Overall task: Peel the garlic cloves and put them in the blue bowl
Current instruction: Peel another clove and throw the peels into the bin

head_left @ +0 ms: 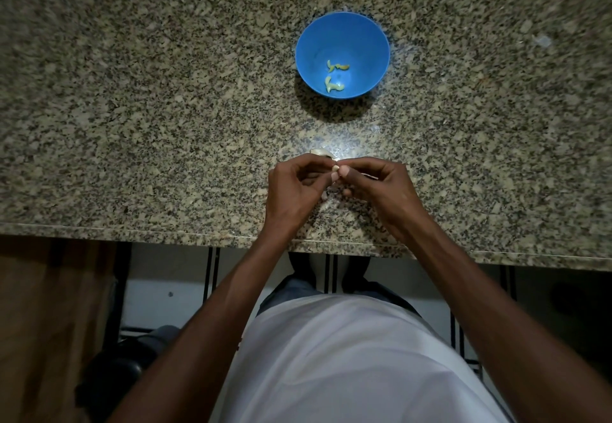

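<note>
Both hands, left hand (294, 187) and right hand (381, 187), pinch one garlic clove (335, 168) over the worktop (165, 108); blue bowl (371, 35) holds a few peeled cloves (333, 84).

A speckled granite counter (132, 108) is lit brightest near its front edge. Below the counter, pale floor tiles (159, 290) with dark lines are seen.

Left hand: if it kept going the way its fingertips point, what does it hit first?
The left hand points right, toward the right hand. Its fingertips already pinch the small garlic clove held between both hands, so it would meet the clove, then the right hand's fingertips just behind it. Depth looks level, though one view can't confirm.
</note>
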`<act>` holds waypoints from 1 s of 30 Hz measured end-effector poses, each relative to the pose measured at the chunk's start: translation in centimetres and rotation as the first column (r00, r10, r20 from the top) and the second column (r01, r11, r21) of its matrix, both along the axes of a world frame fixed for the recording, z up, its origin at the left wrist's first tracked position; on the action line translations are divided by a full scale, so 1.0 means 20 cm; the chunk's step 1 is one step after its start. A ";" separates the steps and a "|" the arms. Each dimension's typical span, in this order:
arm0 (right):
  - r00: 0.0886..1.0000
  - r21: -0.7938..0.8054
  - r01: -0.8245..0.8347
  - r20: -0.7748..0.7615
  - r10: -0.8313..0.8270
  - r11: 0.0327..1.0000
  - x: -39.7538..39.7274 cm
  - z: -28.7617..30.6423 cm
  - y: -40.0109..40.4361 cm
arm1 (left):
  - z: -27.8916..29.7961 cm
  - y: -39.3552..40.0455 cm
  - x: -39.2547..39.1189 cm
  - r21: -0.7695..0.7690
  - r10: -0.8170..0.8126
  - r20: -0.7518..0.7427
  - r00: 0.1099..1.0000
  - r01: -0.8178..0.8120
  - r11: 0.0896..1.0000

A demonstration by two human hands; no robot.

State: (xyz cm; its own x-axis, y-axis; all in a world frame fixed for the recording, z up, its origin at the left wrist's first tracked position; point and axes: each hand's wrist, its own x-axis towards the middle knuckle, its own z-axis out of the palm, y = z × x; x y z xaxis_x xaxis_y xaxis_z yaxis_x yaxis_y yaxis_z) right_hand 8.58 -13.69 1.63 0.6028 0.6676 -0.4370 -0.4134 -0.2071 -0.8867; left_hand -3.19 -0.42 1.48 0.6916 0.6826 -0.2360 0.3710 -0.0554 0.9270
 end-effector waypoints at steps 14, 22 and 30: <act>0.988 -0.012 -0.090 0.122 0.091 0.996 0.02 -0.01 0.00 | 0.00 0.00 -0.04 -0.154 0.079 0.016 0.997 -0.075 0.985; 0.988 0.012 -0.078 0.137 0.075 0.997 -0.02 -0.04 0.00 | 0.00 -0.01 -0.05 -0.110 0.054 0.027 0.998 -0.050 0.993; 0.989 0.011 -0.054 0.135 0.052 0.998 -0.03 -0.05 -0.01 | -0.01 -0.02 -0.07 -0.134 0.000 0.053 0.999 0.007 0.991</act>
